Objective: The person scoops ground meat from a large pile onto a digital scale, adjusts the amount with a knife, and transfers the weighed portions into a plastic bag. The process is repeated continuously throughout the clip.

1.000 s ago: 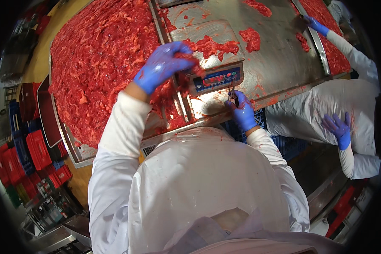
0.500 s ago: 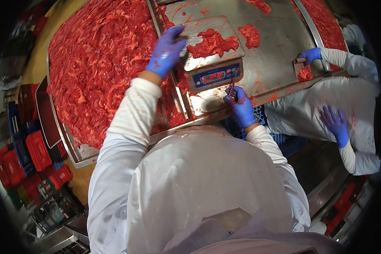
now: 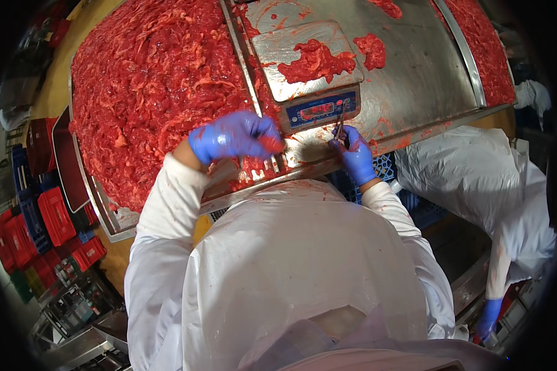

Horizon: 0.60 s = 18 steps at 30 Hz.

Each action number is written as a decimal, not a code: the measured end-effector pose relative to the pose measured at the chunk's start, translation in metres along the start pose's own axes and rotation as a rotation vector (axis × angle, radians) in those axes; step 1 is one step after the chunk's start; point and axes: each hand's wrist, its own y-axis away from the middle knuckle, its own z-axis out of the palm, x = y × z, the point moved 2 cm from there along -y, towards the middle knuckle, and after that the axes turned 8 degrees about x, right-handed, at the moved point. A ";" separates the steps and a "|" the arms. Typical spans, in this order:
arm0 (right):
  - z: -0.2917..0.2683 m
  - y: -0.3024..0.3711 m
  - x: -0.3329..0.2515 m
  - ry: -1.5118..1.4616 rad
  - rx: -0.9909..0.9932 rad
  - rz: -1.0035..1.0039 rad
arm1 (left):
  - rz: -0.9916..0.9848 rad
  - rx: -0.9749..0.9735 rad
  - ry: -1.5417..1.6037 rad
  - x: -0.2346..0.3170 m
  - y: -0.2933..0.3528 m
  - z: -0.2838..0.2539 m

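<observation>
"Our left hand [image 3: 232, 136] has dropped toward the worktop's [image 3: 418, 80] near edge, pinching red meat [image 3: 271, 144]."
"And our right hand [image 3: 358, 159]?"
"Gripping a slim tool [image 3: 340, 128] at that edge, beside the scale [image 3: 322, 112]."

Blue-gloved hands [image 3: 228, 137] [image 3: 357, 157], red meat [image 3: 155, 93] with pale flecks, silver scale [image 3: 278, 46] with blue panel [image 3: 325, 104]

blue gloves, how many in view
3: left hand by the metal divider, right hand near the scale, co-worker's hand at lower right; others may be hidden.
</observation>
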 end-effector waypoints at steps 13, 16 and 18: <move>-0.060 -0.015 0.035 -0.530 0.257 0.167 | -0.512 0.813 -0.383 -0.084 0.013 -0.072; -0.073 -0.037 -0.007 -0.417 0.150 0.025 | -0.087 0.466 -0.442 -0.051 -0.024 -0.034; -0.065 -0.049 -0.075 -0.388 0.020 -0.074 | 0.167 0.402 -0.713 0.004 -0.054 0.000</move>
